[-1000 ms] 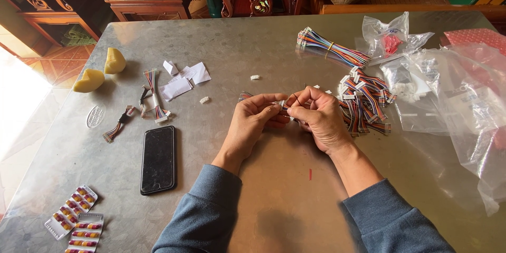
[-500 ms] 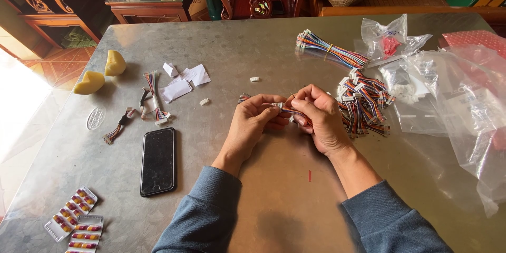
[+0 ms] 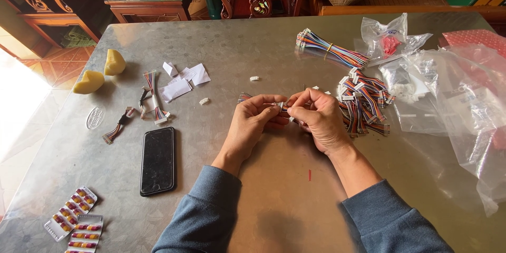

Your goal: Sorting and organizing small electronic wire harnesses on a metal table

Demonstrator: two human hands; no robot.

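Where fingertips meet, the small white connector (image 3: 281,106) is mostly hidden | left hand (image 3: 252,125) and right hand (image 3: 318,118) curled knuckles-up over the metal table (image 3: 221,42), both pinching the short multicoloured ribbon cable (image 3: 245,97) | heap of like cables (image 3: 363,100) just right.

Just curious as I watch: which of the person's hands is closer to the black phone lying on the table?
Left. The left hand is a short way right of the black phone. The right hand is farther right, beyond the left, beside the pile of coloured wires.
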